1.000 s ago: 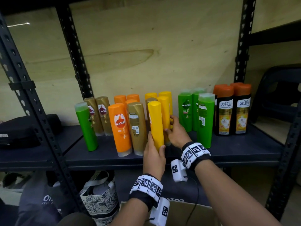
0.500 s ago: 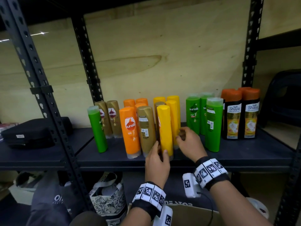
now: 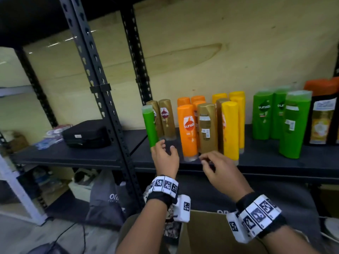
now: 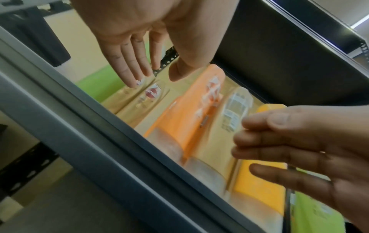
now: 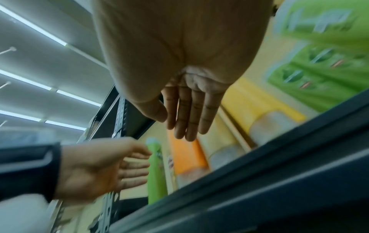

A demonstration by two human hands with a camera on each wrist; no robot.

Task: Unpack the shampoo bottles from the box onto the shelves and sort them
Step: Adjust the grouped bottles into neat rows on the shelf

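Shampoo bottles stand on the dark shelf [image 3: 266, 163]: a slim green one [image 3: 150, 127] at the left, two gold ones [image 3: 167, 120], an orange one [image 3: 189, 131], a gold one [image 3: 207, 127], a yellow one [image 3: 230, 130], several green ones [image 3: 293, 125] and dark orange-capped ones [image 3: 321, 121]. My left hand [image 3: 167, 146] hovers empty with straight fingers [image 4: 137, 69] just in front of the slim green bottle. My right hand [image 3: 205, 160] is open and empty before the orange and gold bottles [image 5: 185, 157]. The cardboard box [image 3: 205, 233] lies below my wrists.
A black perforated upright [image 3: 102, 99] stands left of the bottles. Beyond it a black case [image 3: 86, 133] and small packets lie on the neighbouring shelf. Grey bags [image 3: 108, 204] sit under the shelf. The shelf's front lip [image 4: 99, 149] runs below both hands.
Both hands have let go of the yellow bottles and moved left. The left hand now sits by the slim green bottle. The head view has swung left.
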